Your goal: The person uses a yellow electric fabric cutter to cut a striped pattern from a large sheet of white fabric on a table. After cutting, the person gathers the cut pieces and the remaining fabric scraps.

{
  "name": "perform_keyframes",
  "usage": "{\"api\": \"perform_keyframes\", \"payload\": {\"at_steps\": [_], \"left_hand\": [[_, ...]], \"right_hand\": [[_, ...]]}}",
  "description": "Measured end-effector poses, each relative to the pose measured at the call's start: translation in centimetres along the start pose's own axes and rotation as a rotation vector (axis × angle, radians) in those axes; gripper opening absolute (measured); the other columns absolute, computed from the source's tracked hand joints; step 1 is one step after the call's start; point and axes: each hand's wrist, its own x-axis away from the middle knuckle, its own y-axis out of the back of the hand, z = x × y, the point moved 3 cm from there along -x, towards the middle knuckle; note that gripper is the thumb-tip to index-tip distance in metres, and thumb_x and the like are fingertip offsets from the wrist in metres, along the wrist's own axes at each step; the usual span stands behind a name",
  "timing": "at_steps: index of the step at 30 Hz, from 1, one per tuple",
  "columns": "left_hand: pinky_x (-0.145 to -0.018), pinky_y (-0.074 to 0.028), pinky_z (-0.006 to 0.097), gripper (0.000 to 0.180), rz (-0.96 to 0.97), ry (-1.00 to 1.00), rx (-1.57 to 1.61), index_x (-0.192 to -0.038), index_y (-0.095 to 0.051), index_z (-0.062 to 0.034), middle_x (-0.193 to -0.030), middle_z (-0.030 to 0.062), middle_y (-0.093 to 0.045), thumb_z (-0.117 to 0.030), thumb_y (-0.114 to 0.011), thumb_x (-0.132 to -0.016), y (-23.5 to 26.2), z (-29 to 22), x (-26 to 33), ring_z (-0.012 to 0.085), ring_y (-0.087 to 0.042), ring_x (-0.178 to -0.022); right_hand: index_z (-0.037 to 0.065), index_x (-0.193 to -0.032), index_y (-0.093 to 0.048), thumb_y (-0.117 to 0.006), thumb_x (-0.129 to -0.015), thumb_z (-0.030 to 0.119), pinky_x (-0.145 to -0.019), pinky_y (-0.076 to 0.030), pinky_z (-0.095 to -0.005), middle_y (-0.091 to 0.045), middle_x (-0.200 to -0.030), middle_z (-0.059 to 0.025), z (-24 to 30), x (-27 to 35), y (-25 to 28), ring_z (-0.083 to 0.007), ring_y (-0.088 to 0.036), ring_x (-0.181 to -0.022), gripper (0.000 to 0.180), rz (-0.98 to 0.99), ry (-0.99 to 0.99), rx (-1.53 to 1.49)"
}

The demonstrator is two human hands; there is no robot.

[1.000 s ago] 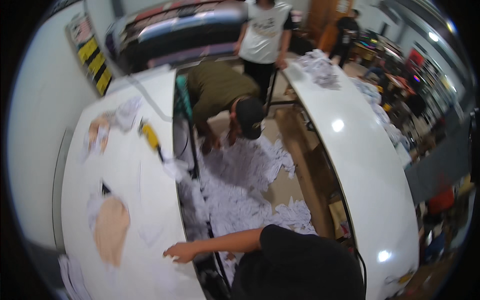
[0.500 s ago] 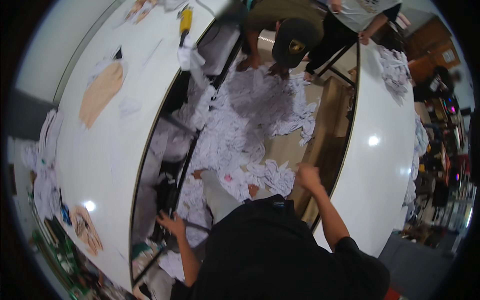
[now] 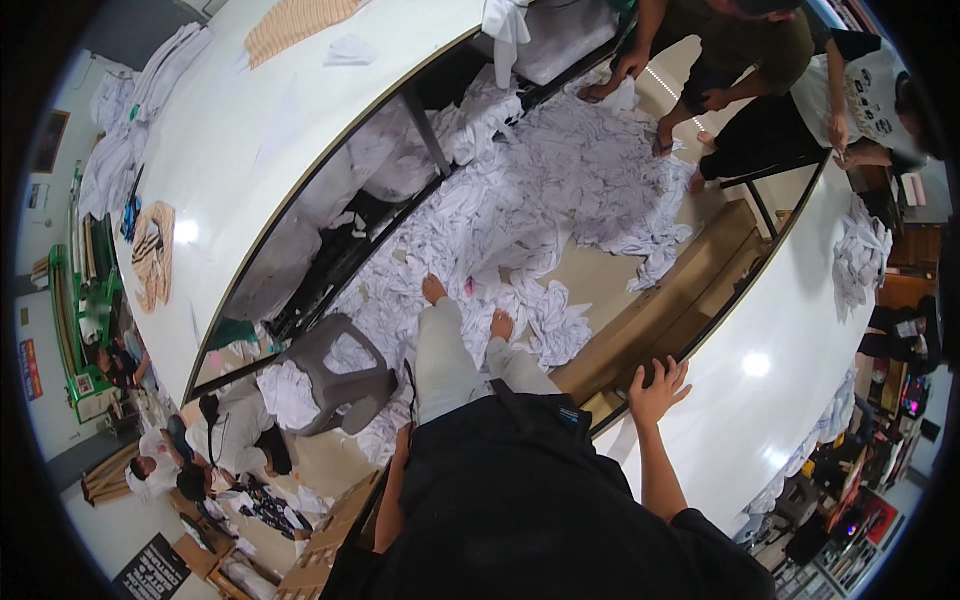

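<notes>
My right hand (image 3: 657, 390) has its fingers spread at the inner edge of the right-hand white table (image 3: 735, 400), and nothing is in it. My left hand (image 3: 402, 442) hangs low at my left side, close to my trousers; its fingers are mostly hidden. Around my bare feet a broad heap of crumpled white cloth pieces (image 3: 540, 200) covers much of the aisle floor. A grey plastic stool (image 3: 372, 385) stands tilted to my left, with white cloth (image 3: 288, 394) on it.
A long white table (image 3: 240, 150) curves along my left, with bagged cloth (image 3: 370, 150) on the shelf beneath. A long cardboard box (image 3: 665, 295) lies along the right table's foot. At the heap's far end one co-worker (image 3: 745, 50) bends down; another person (image 3: 870, 100) stands beside the right table.
My view has swung left, bringing the stool and people behind it into sight. My right hand has opened at the table edge; my left has dropped to my side.
</notes>
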Motion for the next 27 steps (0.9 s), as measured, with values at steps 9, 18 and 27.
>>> {"api": "perform_keyframes", "payload": {"at_steps": [9,18,27], "left_hand": [[-0.074,-0.051,0.030,0.034,-0.129,0.051,0.263,-0.111,-0.072,0.0027,-0.088,0.0083,-0.072,-0.028,-0.065,-0.099,-0.3,0.4,1.5,0.0138,-0.066,-0.080],[-0.066,-0.048,0.029,0.039,-0.275,0.156,0.440,-0.122,-0.070,0.0016,-0.082,0.0018,-0.065,-0.031,-0.062,-0.102,-0.1,2.5,3.9,0.0124,-0.061,-0.076],[-0.083,-0.050,0.033,0.032,-0.195,0.189,0.370,-0.117,-0.071,0.0025,-0.104,0.0130,-0.074,-0.023,-0.060,-0.101,-4.8,11.6,5.2,0.0188,-0.066,-0.094]], "right_hand": [[0.015,-0.110,-0.071,-0.067,-0.093,0.030,-0.117,-0.012,-0.0729,-0.053,-0.144,-0.0068,0.4,0.1,-0.3,-0.0346,-0.021,-0.157,0.023,0.025,0.022,0.036],[0.018,-0.104,-0.072,-0.068,-0.092,0.030,-0.116,-0.017,-0.0728,-0.052,-0.144,-0.0053,0.5,0.7,-0.7,-0.0353,-0.022,-0.156,0.018,0.041,0.021,0.095],[0.017,-0.099,-0.073,-0.067,-0.090,0.029,-0.115,-0.020,-0.0728,-0.052,-0.143,-0.0051,0.8,0.9,-0.2,-0.0358,-0.022,-0.156,0.016,0.046,0.013,0.102]]}}
